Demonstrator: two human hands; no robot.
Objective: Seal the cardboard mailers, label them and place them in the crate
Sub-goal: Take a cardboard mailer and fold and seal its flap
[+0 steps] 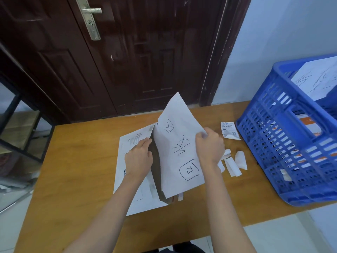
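On the wooden desk (76,161), largest of the task's things is the blue plastic crate (284,143) at the right, cut off by the frame edge, with marked white mailers already inside, though how many cannot be counted through its slotted wall. At the desk's middle a white mailer (178,143) with black handwriting stands tilted on its lower edge over more flat mailers (131,181). It looks light, thin and fairly stiff, likely to flex if held by one corner, so taking it by opposite edges seems soundest. The right hand (209,147) has its fingers pinching the mailer's right edge; the left hand (139,156) has its fingers curled at the left edge, over the dark opening. Whether the flap is sealed is hidden. Curled backing strips (235,163) and a small printed label (228,129) lie beside the crate, print unreadable.
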